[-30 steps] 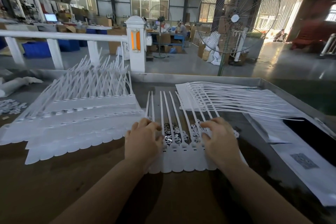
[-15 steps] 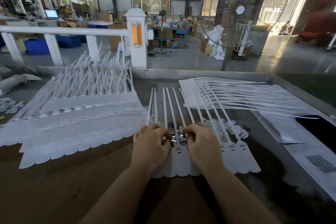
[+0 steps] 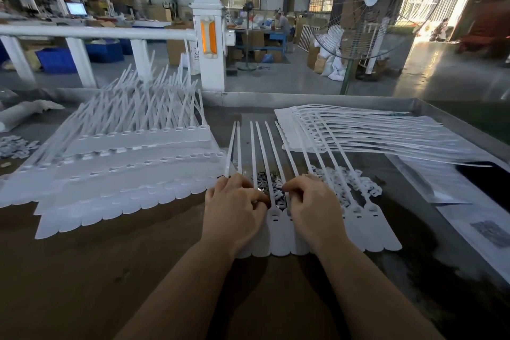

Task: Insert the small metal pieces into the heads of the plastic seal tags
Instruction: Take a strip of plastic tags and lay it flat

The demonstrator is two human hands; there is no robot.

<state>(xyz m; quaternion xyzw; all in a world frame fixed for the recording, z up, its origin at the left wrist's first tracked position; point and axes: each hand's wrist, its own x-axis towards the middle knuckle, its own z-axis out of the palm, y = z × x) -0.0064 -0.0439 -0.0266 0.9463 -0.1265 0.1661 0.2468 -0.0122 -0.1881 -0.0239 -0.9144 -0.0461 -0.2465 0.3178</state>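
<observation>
Both hands (image 3: 273, 210) (fingers curled) rest on seal tags (image 3: 278, 232).

Left hand (image 3: 234, 211) and right hand (image 3: 311, 210) cover several tag heads (image 3: 275, 215) at six o'clock; fingertips curl under, grip unreadable. Metal pieces (image 3: 266, 182) too small. Papers (image 3: 469, 218) at three o'clock run off-frame.

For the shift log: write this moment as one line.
left hand: fingers curled at tag heads | right hand: same | seal tags: row under both hands | metal pieces: heap between straps
</observation>
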